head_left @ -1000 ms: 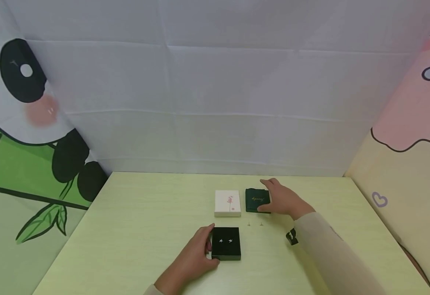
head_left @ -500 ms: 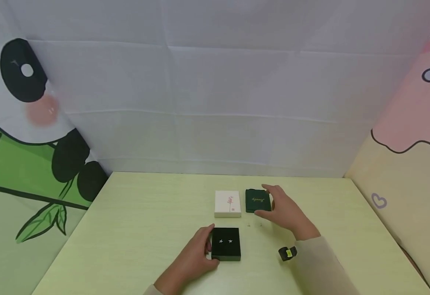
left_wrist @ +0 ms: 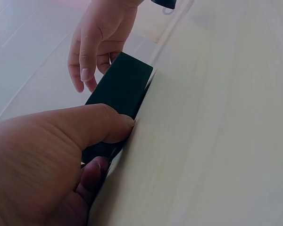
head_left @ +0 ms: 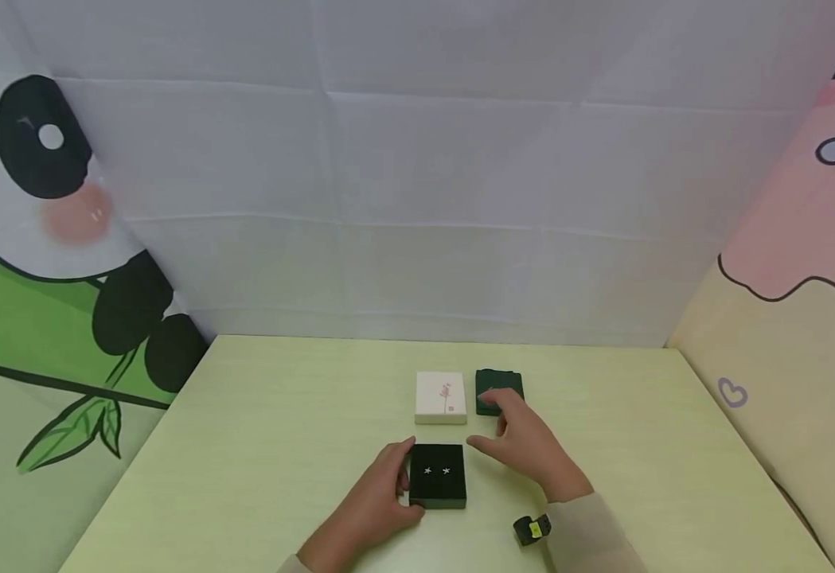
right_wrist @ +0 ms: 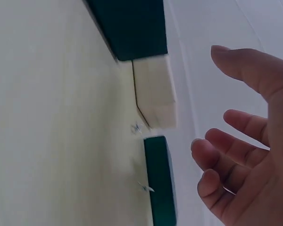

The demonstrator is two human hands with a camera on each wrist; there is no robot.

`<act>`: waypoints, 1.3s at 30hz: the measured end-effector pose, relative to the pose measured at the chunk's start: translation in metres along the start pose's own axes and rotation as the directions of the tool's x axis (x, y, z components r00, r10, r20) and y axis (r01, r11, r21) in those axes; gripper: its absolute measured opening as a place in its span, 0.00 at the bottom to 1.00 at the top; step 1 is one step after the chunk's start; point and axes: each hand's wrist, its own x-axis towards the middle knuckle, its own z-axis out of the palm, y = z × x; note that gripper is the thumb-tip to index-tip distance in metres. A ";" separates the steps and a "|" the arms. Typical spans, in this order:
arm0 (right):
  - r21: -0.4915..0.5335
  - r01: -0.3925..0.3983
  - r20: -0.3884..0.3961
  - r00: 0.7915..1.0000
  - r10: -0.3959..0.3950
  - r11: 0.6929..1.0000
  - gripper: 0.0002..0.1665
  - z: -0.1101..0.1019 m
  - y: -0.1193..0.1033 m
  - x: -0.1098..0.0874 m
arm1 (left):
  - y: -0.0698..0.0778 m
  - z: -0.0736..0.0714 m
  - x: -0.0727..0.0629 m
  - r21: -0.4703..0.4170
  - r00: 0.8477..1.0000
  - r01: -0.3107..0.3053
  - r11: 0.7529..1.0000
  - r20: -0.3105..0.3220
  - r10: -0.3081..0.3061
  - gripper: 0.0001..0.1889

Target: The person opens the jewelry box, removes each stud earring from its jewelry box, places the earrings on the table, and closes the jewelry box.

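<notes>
**Braced on one side, free on the other**

From here I see a dark jewellery box lying flat on the table at the lower centre of the head view, two star-shaped studs sitting on its black face. The left hand is clamped on its left side, thumb at the near edge, a finger reaching the far corner; that grip probably keeps the box from sliding while leaving the stars uncovered. The right hand hangs up and to the right, thumb and fingers apart, holding nothing.

Above the dark box lies a white box, and right of it a green piece, perhaps a lid, partly behind the right hand. In the right wrist view, two tiny pieces lie well apart on the table, likely spaced so each stays easy to find; blur hides their shape.
</notes>
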 end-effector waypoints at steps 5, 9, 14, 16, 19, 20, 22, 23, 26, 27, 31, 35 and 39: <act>0.073 0.046 0.040 0.998 -0.049 0.996 0.39 0.009 -0.004 -0.003 | 0.002 0.001 0.004 0.001 1.000 0.004 1.000 -0.007 -0.004 0.51; 0.153 0.075 0.093 0.992 -0.090 0.985 0.34 0.013 -0.008 -0.004 | 0.004 0.002 0.007 -0.004 1.000 0.008 1.000 -0.015 -0.008 0.51; 0.223 0.096 0.133 0.983 -0.128 0.970 0.29 0.016 -0.008 -0.004 | 0.007 0.003 0.011 -0.006 1.000 0.013 1.000 -0.023 -0.013 0.51; 0.237 0.105 0.141 0.980 -0.141 0.966 0.28 0.018 -0.008 -0.004 | 0.008 0.003 0.012 -0.006 1.000 0.012 1.000 -0.028 -0.012 0.51; 0.249 0.116 0.146 0.977 -0.156 0.961 0.26 0.021 -0.005 -0.003 | 0.009 0.004 0.015 -0.008 0.999 0.004 1.000 -0.038 -0.005 0.51; 0.255 0.112 0.150 0.977 -0.154 0.961 0.25 0.022 -0.004 -0.003 | 0.009 0.004 0.016 -0.011 0.999 0.001 1.000 -0.041 -0.001 0.51; 0.262 0.104 0.154 0.977 -0.148 0.959 0.24 0.024 -0.001 -0.001 | 0.010 0.004 0.018 -0.016 0.999 -0.007 1.000 -0.047 0.006 0.50; 0.265 0.100 0.152 0.978 -0.144 0.959 0.24 0.024 0.001 -0.001 | 0.010 0.004 0.019 -0.020 0.999 -0.012 1.000 -0.050 0.011 0.51; 0.308 0.061 0.152 0.982 -0.112 0.950 0.23 0.025 0.005 0.001 | 0.011 0.005 0.022 -0.028 0.999 -0.013 1.000 -0.053 0.011 0.51; 0.324 0.048 0.154 0.983 -0.103 0.945 0.22 0.025 0.006 0.002 | 0.011 0.005 0.023 -0.026 0.999 -0.008 1.000 -0.052 0.007 0.51; 0.394 0.006 0.164 0.984 -0.077 0.919 0.20 0.026 0.010 0.004 | 0.014 0.006 0.027 -0.018 0.998 0.011 1.000 -0.054 -0.012 0.50; 0.405 0.028 0.146 0.985 -0.095 0.914 0.18 0.026 0.014 0.007 | 0.017 0.006 0.030 -0.025 0.998 0.006 1.000 -0.067 -0.008 0.51; 0.403 0.053 0.127 0.985 -0.114 0.913 0.16 0.026 0.019 0.011 | 0.018 0.007 0.034 -0.030 0.997 0.000 1.000 -0.078 -0.002 0.50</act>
